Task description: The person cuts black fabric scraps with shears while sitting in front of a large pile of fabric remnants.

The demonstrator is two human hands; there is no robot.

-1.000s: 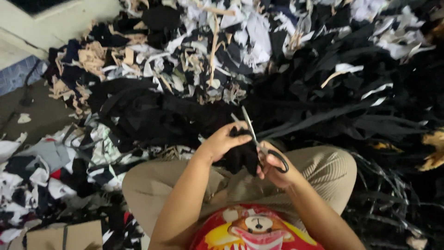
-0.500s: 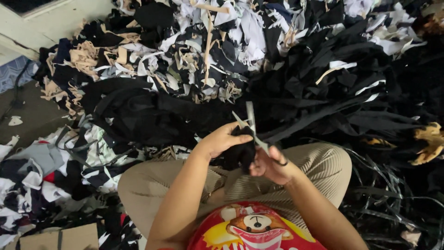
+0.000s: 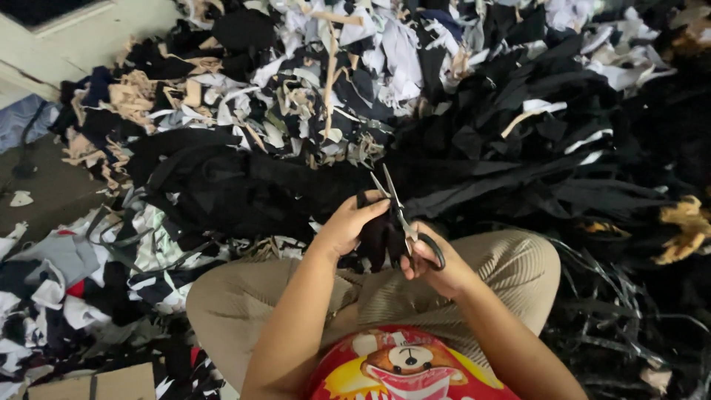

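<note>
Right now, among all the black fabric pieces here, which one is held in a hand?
The small black scrap pinched by the left hand, beside the scissors in the right hand. Every other black piece lies untouched in the pile.

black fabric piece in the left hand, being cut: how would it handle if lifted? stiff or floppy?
Probably floppy: the black fabric piece hangs in folds below the left hand instead of holding a shape. Likely light, since a finger grip alone carries it. It may slump away from the scissors in the right hand unless held taut; the heap of scraps lies just as limp.

Heaped black and white fabric scraps (image 3: 311,111), cardboard piece (image 3: 111,384).
</note>
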